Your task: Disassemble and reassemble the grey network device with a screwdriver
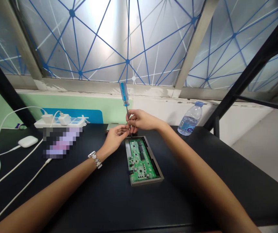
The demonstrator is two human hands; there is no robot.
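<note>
A screwdriver (124, 94) with a clear blue handle stands nearly upright, its handle up and its shaft pointing down at the far end of a metal case. My right hand (139, 119) pinches the shaft between its fingers. Beside it, my left hand (116, 137) has its fingertips together at the lower shaft; what they hold, if anything, is too small to tell. The open metal case (161, 179) lies on the black table, with a green circuit board (141, 161) inside. The screwdriver's tip is hard to make out near the case's far edge.
Behind my hands lies a flat grey object (110, 127), partly hidden. A water bottle (191, 119) stands at the right back. To the left are a power strip (78, 122), a white earbud case (28, 141), a blurred-out device (61, 142) and white cables. Black table (92, 200) beneath.
</note>
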